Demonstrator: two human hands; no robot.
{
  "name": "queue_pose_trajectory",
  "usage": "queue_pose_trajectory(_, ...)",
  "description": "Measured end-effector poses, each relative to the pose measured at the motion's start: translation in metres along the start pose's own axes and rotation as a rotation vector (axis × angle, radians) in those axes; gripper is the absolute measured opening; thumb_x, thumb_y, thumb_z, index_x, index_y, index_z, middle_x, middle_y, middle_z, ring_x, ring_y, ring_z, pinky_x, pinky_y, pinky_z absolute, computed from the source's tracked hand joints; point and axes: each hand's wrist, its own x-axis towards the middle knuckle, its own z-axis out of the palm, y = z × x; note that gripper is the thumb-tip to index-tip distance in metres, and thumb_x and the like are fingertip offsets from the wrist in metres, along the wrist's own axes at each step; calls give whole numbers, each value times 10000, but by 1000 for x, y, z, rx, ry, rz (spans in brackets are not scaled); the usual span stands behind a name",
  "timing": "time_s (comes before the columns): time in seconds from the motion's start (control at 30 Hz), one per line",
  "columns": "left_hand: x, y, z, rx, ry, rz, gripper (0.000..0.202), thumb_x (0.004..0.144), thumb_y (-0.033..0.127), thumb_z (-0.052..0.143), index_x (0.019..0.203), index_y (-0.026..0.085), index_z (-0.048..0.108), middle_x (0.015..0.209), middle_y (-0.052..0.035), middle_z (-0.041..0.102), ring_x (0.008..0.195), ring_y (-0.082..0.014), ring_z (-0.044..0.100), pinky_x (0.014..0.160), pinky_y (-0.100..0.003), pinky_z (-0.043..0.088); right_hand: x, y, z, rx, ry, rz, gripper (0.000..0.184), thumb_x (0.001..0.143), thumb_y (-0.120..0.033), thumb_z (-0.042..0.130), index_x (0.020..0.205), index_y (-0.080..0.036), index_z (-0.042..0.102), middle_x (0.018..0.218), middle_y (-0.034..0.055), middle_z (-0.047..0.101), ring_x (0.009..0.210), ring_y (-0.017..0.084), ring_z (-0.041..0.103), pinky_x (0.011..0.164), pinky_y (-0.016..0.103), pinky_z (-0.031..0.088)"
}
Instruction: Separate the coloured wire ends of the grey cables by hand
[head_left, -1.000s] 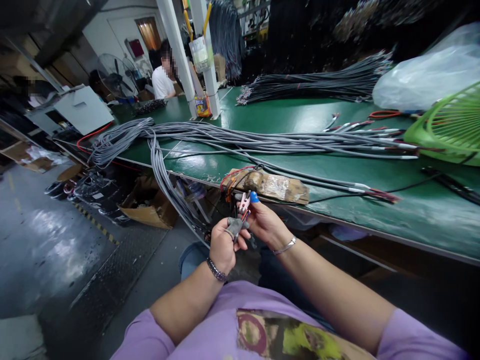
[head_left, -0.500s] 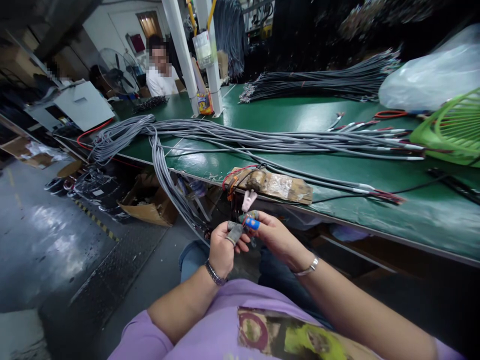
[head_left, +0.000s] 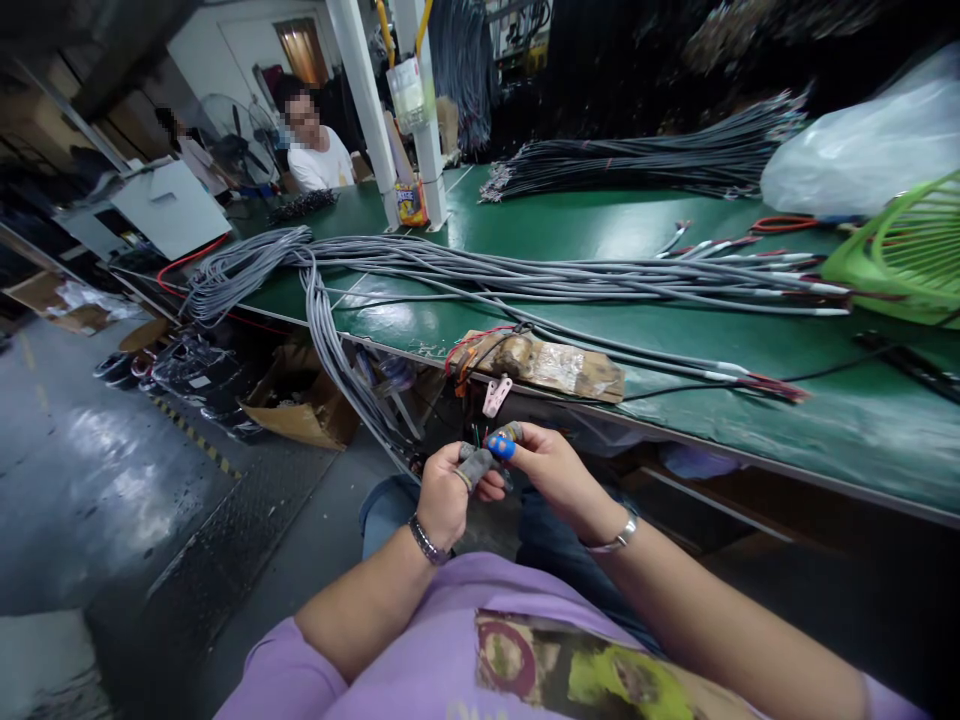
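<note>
My left hand [head_left: 444, 492] and my right hand [head_left: 547, 465] meet just below the front edge of the green table [head_left: 570, 235]. Both pinch the end of a grey cable [head_left: 352, 395] with thin coloured wires between the fingertips. Grey cots cover my left fingertips, and a blue cot sits on my right thumb. A small pink clip [head_left: 495, 394] hangs above my hands, from a taped wooden block [head_left: 551, 366] at the table edge. Apart from the cable, what each hand grips is too small to make out.
A long bundle of grey cables [head_left: 525, 280] lies across the table and droops over its left edge. A darker cable bundle [head_left: 637, 160], a plastic bag [head_left: 862, 150] and a green basket [head_left: 900, 250] sit behind. A seated person [head_left: 315, 150] is at the far end. Cardboard boxes [head_left: 296, 405] stand under the table.
My right hand has let go of the pink clip and dropped down to my left hand. The clip now hangs free from the block.
</note>
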Motion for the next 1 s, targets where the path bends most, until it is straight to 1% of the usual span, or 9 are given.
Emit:
queue_pose_trajectory(0.27,-2,-1,5,-68,63,-7,324,671,440,713,710,149,576,524,-9,637,384,-112,561,380,-192,391,-4,0,0,20,40,-32,288,639,-419,783,648,-174,631,625,-8,579,592,114,463,586,275,386)
queue_pose_trajectory(0.4,0,3,4,-75,75,-6,291,683,410,700,704,146,578,535,-18,647,393,-108,571,361,-170,345,-4,0,-1,51,23,-27,293,619,-420,801,662,-172,650,644,-3,595,611,113,483,604,264,404)
queue_pose_trajectory(0.47,2,7,2,-81,80,4,268,692,387,690,695,141,584,528,-16,642,383,-95,564,345,-155,295,1,0,-4,127,16,22,318,645,-464,775,687,-170,663,643,-3,591,598,105,483,596,252,416)
queue_pose_trajectory(0.57,4,14,1,-101,47,14,247,708,365,676,701,129,605,522,-15,636,369,-79,549,336,-148,248,14,-2,-9,353,41,175,375,721,-553,680,727,-178,665,650,-3,586,548,91,475,572,245,451)
queue_pose_trajectory(0.63,5,17,3,-111,6,14,237,707,352,678,700,125,610,525,-17,637,365,-77,544,336,-151,238,25,-5,-11,456,35,255,390,770,-562,625,754,-175,671,697,14,614,557,93,501,569,242,474)
queue_pose_trajectory(0.7,7,20,5,-112,-25,16,225,697,337,686,690,127,605,526,-18,637,362,-77,541,337,-155,232,34,-8,-10,514,5,286,385,794,-548,606,767,-170,676,724,25,634,574,100,525,559,235,480)
queue_pose_trajectory(0.83,11,21,10,-98,-37,5,239,682,350,690,680,129,598,517,-17,628,354,-78,534,336,-160,219,45,-7,-4,593,-13,233,297,759,-466,689,776,-169,678,654,1,619,532,90,488,528,219,460)
queue_pose_trajectory(1.0,17,19,13,-89,-21,-19,256,667,364,694,670,133,582,507,-14,618,338,-74,511,334,-166,186,46,-4,2,635,18,189,325,694,-476,748,700,-162,663,584,-11,585,531,94,478,535,223,444)
